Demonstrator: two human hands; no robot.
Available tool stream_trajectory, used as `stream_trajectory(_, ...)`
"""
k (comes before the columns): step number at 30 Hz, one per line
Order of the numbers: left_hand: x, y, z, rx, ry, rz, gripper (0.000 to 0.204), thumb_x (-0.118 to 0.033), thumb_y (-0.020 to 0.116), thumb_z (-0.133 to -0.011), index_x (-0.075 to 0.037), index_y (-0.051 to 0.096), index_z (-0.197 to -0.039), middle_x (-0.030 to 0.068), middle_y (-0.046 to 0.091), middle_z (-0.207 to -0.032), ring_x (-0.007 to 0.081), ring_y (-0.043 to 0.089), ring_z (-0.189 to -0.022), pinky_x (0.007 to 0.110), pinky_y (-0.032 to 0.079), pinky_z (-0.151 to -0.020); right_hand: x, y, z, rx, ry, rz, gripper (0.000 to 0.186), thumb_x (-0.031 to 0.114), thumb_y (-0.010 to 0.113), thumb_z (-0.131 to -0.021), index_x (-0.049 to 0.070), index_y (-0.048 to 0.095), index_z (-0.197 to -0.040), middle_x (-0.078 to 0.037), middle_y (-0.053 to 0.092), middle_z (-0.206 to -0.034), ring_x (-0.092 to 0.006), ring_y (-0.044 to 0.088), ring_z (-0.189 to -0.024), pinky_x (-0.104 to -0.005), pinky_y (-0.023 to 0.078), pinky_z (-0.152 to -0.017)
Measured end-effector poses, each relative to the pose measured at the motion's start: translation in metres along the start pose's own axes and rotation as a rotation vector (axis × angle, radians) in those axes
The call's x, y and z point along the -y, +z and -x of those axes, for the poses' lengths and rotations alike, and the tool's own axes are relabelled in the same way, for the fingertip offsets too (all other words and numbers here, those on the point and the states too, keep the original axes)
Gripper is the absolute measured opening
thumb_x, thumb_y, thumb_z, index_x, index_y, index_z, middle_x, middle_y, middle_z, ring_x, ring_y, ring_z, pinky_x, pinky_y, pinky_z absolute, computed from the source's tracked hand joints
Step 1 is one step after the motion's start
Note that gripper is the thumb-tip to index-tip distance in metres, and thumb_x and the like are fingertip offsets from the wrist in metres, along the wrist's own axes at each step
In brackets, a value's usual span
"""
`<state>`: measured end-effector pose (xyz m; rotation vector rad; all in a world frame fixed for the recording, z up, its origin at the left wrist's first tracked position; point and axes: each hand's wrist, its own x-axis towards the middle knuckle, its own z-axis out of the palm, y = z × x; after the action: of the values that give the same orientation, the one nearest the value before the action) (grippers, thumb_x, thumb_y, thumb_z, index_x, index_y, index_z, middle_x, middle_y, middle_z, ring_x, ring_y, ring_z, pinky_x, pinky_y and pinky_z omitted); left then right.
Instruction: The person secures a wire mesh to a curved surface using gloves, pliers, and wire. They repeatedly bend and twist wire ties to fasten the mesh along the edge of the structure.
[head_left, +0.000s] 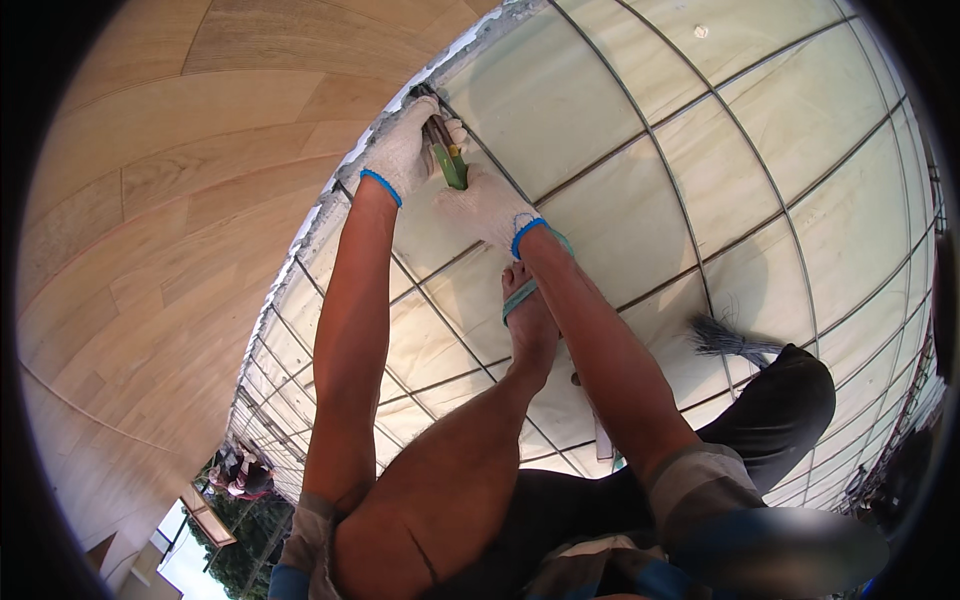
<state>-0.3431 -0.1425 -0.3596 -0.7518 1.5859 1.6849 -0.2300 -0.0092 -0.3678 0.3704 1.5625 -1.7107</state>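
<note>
Both my hands wear white knit gloves with blue cuffs and meet at the top edge of a steel bar mesh [655, 130]. Between them are green-handled pliers [450, 168], their dark metal part pointing up toward the mesh's edge. My left hand [398, 152] is closed around the upper part of the pliers, its fingers showing on either side. My right hand [488, 207] closes on the lower end of the green handles. The jaws are mostly hidden by the left glove, and whether they grip a wire cannot be made out.
Pale sheeting [560, 110] lies under the mesh, and a wood-plank surface [200, 180] borders it on the left. My sandalled foot [528, 310] rests on the mesh below my hands. A bundle of thin wires [725, 338] sticks out near my dark-clothed knee [790, 400]. A person [243, 472] shows far off, lower left.
</note>
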Motion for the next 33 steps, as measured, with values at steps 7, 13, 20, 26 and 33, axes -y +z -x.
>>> stream_trajectory(7, 0.003, 0.004, -0.002, 0.186, -0.036, 0.070, 0.015, -0.022, 0.047, -0.110, -0.008, 0.052, -0.113, 0.0078, 0.066, -0.094, 0.0206, 0.067, -0.081, 0.040, 0.058, -0.067, -0.030, 0.013, -0.008, 0.750, -0.260, -1.468, 0.047, 0.035, 0.066, -0.100, -0.001, 0.060, -0.129, -0.013, 0.072, -0.115, -0.0190, 0.072, -0.092, -0.0290, 0.060, -0.076)
stream_trajectory(13, 0.005, 0.002, -0.008, 0.107, 0.015, 0.012, 0.014, -0.013, 0.044, -0.110, -0.006, 0.053, -0.102, 0.0054, 0.058, -0.084, 0.0194, 0.057, -0.069, 0.041, 0.059, -0.069, -0.004, 0.001, 0.015, 0.140, 0.129, -0.637, 0.065, 0.053, 0.064, -0.098, -0.004, 0.062, -0.129, -0.015, 0.074, -0.113, -0.0252, 0.075, -0.094, -0.0333, 0.062, -0.080)
stream_trajectory(20, 0.005, 0.012, -0.005, -0.042, 0.038, -0.117, 0.012, -0.016, 0.053, -0.106, -0.005, 0.056, -0.103, 0.0100, 0.064, -0.085, 0.0241, 0.067, -0.072, 0.041, 0.062, -0.065, 0.014, 0.013, 0.008, -0.217, 0.002, 0.358, 0.083, 0.067, 0.064, -0.089, -0.009, 0.065, -0.120, -0.017, 0.076, -0.106, -0.0261, 0.075, -0.090, -0.0370, 0.063, -0.075)
stream_trajectory(26, 0.003, -0.001, 0.020, 0.095, 0.012, -0.045, 0.018, -0.026, 0.053, -0.107, -0.008, 0.057, -0.109, 0.0090, 0.069, -0.099, 0.0237, 0.073, -0.090, 0.037, 0.062, -0.067, -0.019, 0.007, 0.000, 0.276, -0.088, -0.679, 0.053, 0.046, 0.055, -0.103, -0.002, 0.067, -0.122, -0.010, 0.074, -0.101, -0.0177, 0.071, -0.080, -0.0323, 0.061, -0.074)
stream_trajectory(33, 0.003, 0.000, -0.004, 0.161, -0.066, -0.145, 0.018, -0.022, 0.048, -0.109, -0.005, 0.055, -0.108, 0.0061, 0.062, -0.092, 0.0204, 0.064, -0.082, 0.038, 0.059, -0.070, -0.023, -0.005, 0.013, 0.337, 0.002, -0.954, 0.057, 0.048, 0.055, -0.105, 0.000, 0.061, -0.134, -0.010, 0.072, -0.111, -0.0156, 0.071, -0.092, -0.0303, 0.060, -0.083)
